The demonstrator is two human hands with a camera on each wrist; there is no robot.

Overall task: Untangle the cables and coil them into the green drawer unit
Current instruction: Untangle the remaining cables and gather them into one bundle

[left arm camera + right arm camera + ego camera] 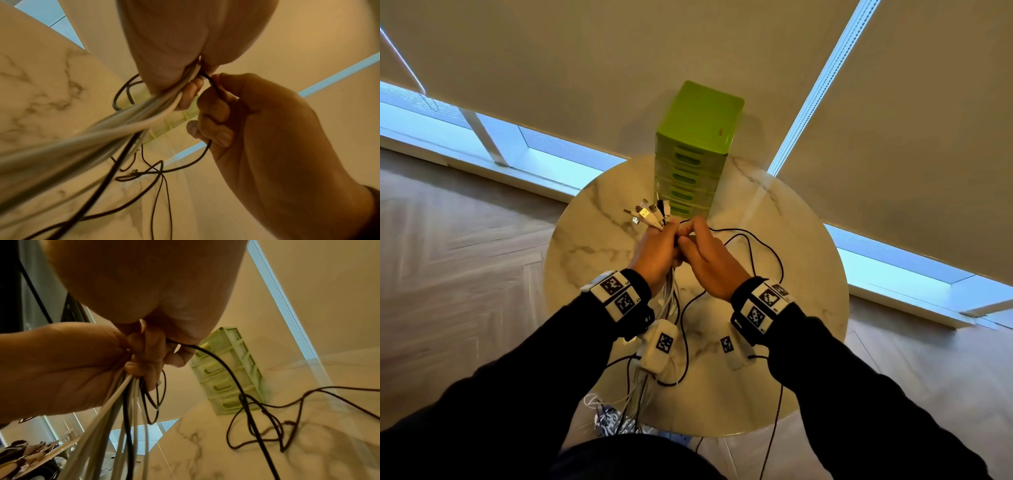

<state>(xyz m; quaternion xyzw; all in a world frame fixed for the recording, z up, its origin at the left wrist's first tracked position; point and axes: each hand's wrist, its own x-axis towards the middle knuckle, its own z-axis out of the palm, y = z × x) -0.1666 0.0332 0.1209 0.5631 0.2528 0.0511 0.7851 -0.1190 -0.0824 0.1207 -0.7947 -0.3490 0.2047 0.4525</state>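
Head view: bundle of white cables (669, 294) gripped in left hand (654, 248), fingers curled round it, connector ends (650, 212) fanned out above the fist toward the green drawer unit (697, 150). Bundle hanging down from the fist past the left wrist, over the near rim of the worktop (791, 240), trailing into a heap of white cable low in frame. Black cable (753, 240) pinched in right hand (709, 260), fingertips pressed up against the left fist; hands together, touching, above mid-worktop. Black cable running from the pinch in loose loops across the marble surface to the right, then off the near edge. Left wrist view: right hand fingers (213, 110) curled, black cable (211, 82) entering at the thumb side and leaving below the little finger; white cables (144, 113) emerging from the left palm toward the camera, blurred. Right wrist view: left hand (61, 369) closed on white strands mixed with at least one dark strand; small black loop (158, 395) hanging just below its fingers. Drawer unit upright at far edge of worktop, drawers shut as far as visible, near the hands but not touched. Round marble worktop beside window blinds; herringbone floor below.
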